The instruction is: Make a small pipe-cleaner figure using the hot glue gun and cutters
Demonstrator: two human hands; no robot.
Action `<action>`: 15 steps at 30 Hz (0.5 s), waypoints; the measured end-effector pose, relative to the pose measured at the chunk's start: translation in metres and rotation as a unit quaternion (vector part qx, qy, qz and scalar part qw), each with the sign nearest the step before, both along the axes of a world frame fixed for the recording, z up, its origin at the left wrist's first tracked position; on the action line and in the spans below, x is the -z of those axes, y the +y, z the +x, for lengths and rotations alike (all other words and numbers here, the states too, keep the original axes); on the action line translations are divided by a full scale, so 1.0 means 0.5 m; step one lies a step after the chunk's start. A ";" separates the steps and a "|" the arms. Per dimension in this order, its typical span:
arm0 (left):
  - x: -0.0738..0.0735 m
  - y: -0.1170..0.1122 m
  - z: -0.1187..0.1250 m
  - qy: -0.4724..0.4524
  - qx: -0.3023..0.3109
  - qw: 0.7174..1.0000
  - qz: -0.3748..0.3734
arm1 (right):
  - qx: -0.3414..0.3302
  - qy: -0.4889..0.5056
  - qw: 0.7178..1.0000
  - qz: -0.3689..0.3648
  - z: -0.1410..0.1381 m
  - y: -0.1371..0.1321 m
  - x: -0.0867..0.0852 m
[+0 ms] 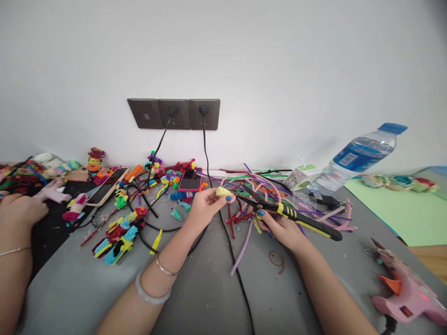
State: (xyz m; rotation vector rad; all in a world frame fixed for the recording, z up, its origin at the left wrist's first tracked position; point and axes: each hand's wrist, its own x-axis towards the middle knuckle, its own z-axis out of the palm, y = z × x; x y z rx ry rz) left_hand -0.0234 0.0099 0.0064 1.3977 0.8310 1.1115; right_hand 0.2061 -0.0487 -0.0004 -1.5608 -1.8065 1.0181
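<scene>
My left hand [204,207] pinches a small yellow fuzzy piece [223,191] with a bit of pink at its end, held above the grey table [195,288]. My right hand [282,228] is closed round black-and-yellow pliers [296,216]; their jaws point left, right up against the yellow piece. Beneath and behind both hands lies a tangle of coloured pipe cleaners [258,186] in pink, purple, green and red.
Another person's hand [19,211] rests at the left edge. Two phones [106,186] [190,180], black cables [230,246] from wall sockets [174,113], finished pipe-cleaner figures [118,237], a tilted water bottle [356,158], a small carton [301,177], a pink glue gun [408,293], green paper [401,209].
</scene>
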 end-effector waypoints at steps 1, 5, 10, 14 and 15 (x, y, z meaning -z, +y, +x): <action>-0.001 -0.001 0.001 -0.002 -0.001 1.000 0.000 | -0.001 -0.002 1.000 0.000 -0.001 0.000 -0.002; -0.001 -0.002 0.003 0.007 -0.008 1.000 0.005 | 0.007 -0.009 1.000 0.002 -0.002 -0.001 -0.002; 0.004 0.001 0.003 0.020 -0.018 1.000 0.013 | 0.011 -0.006 1.000 0.015 0.000 -0.001 0.004; 0.005 0.002 0.004 0.013 -0.015 1.000 0.013 | 0.009 -0.002 1.000 0.010 0.001 0.000 0.006; 0.005 0.002 0.004 0.008 -0.014 1.000 0.012 | 0.009 -0.001 1.000 0.008 0.000 0.000 0.006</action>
